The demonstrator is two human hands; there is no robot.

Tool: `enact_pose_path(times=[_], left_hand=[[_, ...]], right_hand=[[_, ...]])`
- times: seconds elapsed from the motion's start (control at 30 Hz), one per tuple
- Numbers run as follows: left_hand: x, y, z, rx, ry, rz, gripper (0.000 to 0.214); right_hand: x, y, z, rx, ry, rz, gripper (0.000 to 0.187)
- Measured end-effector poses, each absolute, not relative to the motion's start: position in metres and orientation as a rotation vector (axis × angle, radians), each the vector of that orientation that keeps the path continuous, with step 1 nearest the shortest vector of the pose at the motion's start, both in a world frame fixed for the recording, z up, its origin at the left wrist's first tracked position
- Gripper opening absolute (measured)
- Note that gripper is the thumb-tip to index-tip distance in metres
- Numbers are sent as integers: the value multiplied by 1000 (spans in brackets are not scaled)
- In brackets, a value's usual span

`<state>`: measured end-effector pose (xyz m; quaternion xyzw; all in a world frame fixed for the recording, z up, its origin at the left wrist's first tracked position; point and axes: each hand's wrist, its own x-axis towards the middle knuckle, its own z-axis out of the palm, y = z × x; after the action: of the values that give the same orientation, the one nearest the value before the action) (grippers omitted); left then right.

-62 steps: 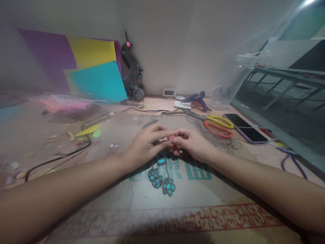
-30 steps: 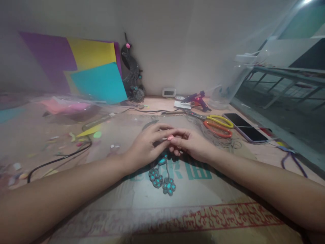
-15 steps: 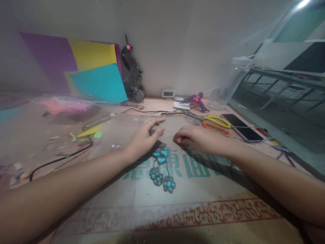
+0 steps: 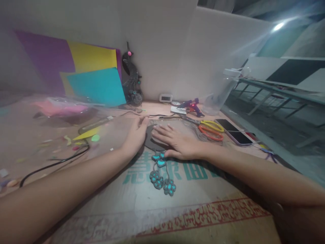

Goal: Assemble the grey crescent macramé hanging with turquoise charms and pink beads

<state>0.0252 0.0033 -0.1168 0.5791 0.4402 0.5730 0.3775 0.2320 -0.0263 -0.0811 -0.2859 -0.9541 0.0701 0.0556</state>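
Observation:
A dark grey foam piece (image 4: 151,141) lies on the cardboard sheet (image 4: 142,196) in front of me. Teal hearts and paw-print charms (image 4: 162,179) hang from it on cords toward me. My left hand (image 4: 135,134) rests along the piece's left edge, fingers stretched out together. My right hand (image 4: 175,140) lies flat on the piece's right side with the fingers spread. Neither hand holds anything.
Yellow and orange scissors (image 4: 210,130), a phone (image 4: 232,132), a glue gun (image 4: 190,105) and a clear plastic container (image 4: 218,95) lie to the right. Coloured foam sheets (image 4: 93,78) lean on the wall beside a dark hanging ornament (image 4: 130,81). A black cable (image 4: 58,161) and scraps lie left.
My hands were pinched together over a small pink piece above the charms. They have parted, moved forward and now lie flat on the dark piece. The camera has tilted up.

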Motion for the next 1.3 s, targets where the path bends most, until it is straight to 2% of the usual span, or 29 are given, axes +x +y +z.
enact_pose_path(times=[0.13, 0.27, 0.43, 0.6, 0.7, 0.9, 1.03, 1.2, 1.3], left_hand=[[24, 8, -120, 1434, 1125, 1467, 33], [28, 5, -118, 1431, 1103, 1467, 26], [28, 3, -115, 1425, 1099, 1451, 22], [27, 3, -116, 1408, 1106, 1447, 24], [29, 2, -115, 1412, 1108, 1449, 24], [31, 1, -111, 1421, 1098, 1432, 20], [29, 2, -113, 1423, 1092, 1434, 23], [29, 4, -117, 1426, 1100, 1426, 28], [31, 4, -118, 1435, 1098, 1411, 27]], right_hand=[[245, -14, -91, -907, -2923, 270, 80], [271, -42, -87, -1008, -2897, 318, 81], [247, -57, -87, -779, -2933, 432, 84], [249, -17, -87, -937, -2908, 362, 78], [274, -23, -87, -1079, -2893, 322, 72], [254, -60, -87, -824, -2942, 420, 87], [229, -26, -89, -802, -2934, 391, 84], [269, -16, -90, -1038, -2881, 326, 73], [281, -45, -90, -963, -2869, 350, 81]])
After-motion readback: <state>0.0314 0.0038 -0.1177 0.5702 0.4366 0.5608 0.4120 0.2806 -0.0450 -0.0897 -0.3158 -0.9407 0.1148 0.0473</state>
